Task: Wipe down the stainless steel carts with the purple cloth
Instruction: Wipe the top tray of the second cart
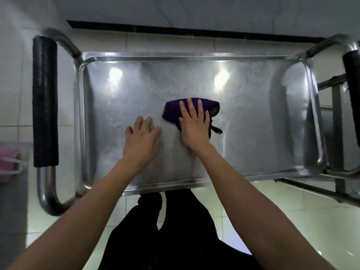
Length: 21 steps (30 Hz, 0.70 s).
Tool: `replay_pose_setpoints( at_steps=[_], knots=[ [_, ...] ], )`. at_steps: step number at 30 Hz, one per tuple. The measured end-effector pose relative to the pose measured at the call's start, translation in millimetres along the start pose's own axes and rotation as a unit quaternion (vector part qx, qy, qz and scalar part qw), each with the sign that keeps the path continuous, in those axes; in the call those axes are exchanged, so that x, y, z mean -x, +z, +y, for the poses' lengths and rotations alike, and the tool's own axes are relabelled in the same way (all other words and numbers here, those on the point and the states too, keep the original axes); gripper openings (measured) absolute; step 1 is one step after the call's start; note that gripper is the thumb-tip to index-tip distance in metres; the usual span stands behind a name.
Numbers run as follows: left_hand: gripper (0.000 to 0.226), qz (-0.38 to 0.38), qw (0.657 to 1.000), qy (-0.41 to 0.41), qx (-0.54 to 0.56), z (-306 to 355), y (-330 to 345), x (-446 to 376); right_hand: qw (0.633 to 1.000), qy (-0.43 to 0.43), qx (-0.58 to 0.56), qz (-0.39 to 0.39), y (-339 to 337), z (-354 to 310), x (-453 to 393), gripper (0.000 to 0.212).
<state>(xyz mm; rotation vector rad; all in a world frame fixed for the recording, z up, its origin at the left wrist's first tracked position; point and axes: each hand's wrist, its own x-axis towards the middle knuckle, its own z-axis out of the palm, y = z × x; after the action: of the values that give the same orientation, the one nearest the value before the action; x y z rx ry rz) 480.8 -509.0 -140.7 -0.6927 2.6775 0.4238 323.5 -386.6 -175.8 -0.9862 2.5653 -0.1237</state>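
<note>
The bunched dark purple cloth [191, 110] lies under the right hand [194, 126], whose straight, spread fingers press it flat against the top shelf of the shiny stainless steel cart [253, 114]; the fingers are not curled round the fabric. The cloth pokes out beyond the fingertips and to the hand's right, where a thin dark loop or tag [216, 129] trails from it just beside the wrist side of the palm. The cloth sits near the middle of the shelf, a little toward the person's edge.

Just left of the pressing hand, apart from the cloth, the left hand [143, 137] rests flat on the bare steel with its fingers relaxed and holding nothing.

Farther out to the left of both hands stands the cart's tubular handle with a black foam grip [45, 100]; a matching black grip [351, 75] stands far to the right. Beyond the left handle sits a pale bin holding something pink [9, 162]. Below the wrists, dark trousers [175, 230] stand on the pale tiled floor [282, 211].
</note>
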Motion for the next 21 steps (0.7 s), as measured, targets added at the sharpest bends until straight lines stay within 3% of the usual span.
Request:
replay_pose_setpoints(
  at_steps=[11, 21],
  knots=[
    [0.038, 0.034, 0.998, -0.045, 0.039, 7.4, 4.6, -5.4, 0.997, -0.075, 0.013, 0.021, -55.0, -34.8, -151.6, 0.054],
    [0.048, 0.020, 0.999, -0.020, 0.037, -8.7, 6.1, 6.6, 0.997, -0.073, 0.000, 0.015, -42.9, -36.4, -125.1, 0.053]
  ],
)
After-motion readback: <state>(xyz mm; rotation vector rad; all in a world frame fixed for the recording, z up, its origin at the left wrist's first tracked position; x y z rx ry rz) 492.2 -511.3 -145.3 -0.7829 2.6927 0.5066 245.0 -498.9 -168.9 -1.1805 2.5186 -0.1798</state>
